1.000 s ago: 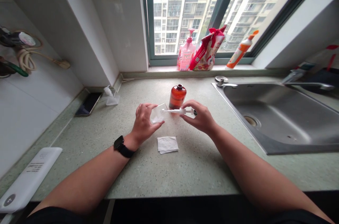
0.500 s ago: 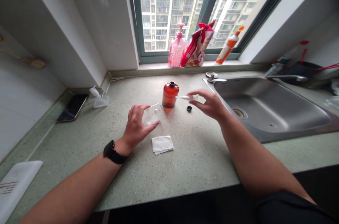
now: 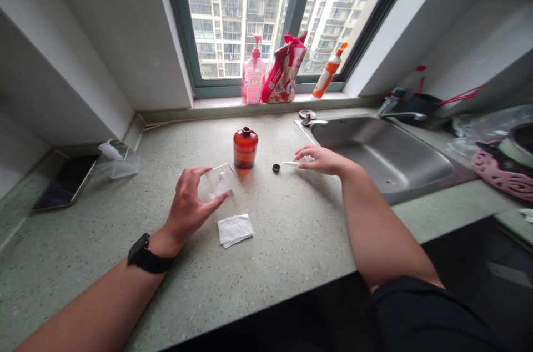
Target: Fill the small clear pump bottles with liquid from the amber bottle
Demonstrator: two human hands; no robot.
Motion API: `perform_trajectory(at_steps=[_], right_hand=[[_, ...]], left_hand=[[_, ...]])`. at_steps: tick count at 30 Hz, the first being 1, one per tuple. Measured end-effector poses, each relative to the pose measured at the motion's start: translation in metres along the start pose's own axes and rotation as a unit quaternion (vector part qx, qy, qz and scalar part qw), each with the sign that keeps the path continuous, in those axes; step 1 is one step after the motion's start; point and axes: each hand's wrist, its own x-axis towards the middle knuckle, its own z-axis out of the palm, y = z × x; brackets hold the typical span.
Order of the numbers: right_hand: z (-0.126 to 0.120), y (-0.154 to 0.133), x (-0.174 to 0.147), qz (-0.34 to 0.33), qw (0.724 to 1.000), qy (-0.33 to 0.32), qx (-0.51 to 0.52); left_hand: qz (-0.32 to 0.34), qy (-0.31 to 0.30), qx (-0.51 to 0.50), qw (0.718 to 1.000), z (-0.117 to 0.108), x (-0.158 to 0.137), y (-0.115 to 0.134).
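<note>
My left hand [image 3: 191, 199] grips a clear, boxy container [image 3: 220, 180] with a round neck, thumb and fingers on opposite sides, tilted over the counter. My right hand [image 3: 318, 160] is low over the counter, its fingers around a small white piece with a narrow tip [image 3: 290, 163]; the rest of that piece is hidden by the fingers. Just left of the tip lies a black screw cap [image 3: 276, 167]. An amber bottle [image 3: 245, 149] stands upright without a cap, dark liquid in its lower part. A folded white tissue [image 3: 235, 230] lies nearer me.
A steel sink [image 3: 375, 146] is at the right. On the sill stand a pink pump bottle [image 3: 253, 80], a red bag [image 3: 285, 71] and an orange-white bottle [image 3: 327, 77]. At left are a phone [image 3: 66, 182] and a small clear container [image 3: 125, 166].
The view has turned to the right. My right hand has moved down and away from the amber bottle with the white piece, toward the counter. My left hand still holds the clear container.
</note>
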Motion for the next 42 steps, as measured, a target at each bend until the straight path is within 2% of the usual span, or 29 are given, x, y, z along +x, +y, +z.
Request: perform_trajectory(at_steps=[10,26,29,31,35,42], right_hand=[[0.006,0.012,0.004,-0.014,1.0,-0.009,-0.026],[0.008,0.006,0.003,-0.002,1.0,0.003,-0.019],[0.007,-0.004,0.003,-0.018,0.998,0.053,-0.036],[0.008,-0.011,0.005,-0.035,0.99,0.125,-0.048],[0.022,-0.028,0.014,-0.076,0.957,0.276,-0.046],[0.08,-0.065,0.034,-0.146,0.934,0.322,0.04]], left_hand=[[-0.009,-0.007,0.001,1.0,0.0,0.0,-0.002],[-0.024,-0.013,-0.005,1.0,0.0,0.0,-0.001],[-0.034,-0.013,-0.007,0.999,0.001,0.0,-0.002],[-0.041,-0.011,-0.009,0.999,0.001,0.001,-0.005],[-0.061,-0.01,-0.016,0.998,0.003,0.002,-0.011],[-0.082,-0.01,-0.04,0.996,0.006,0.005,-0.018]])
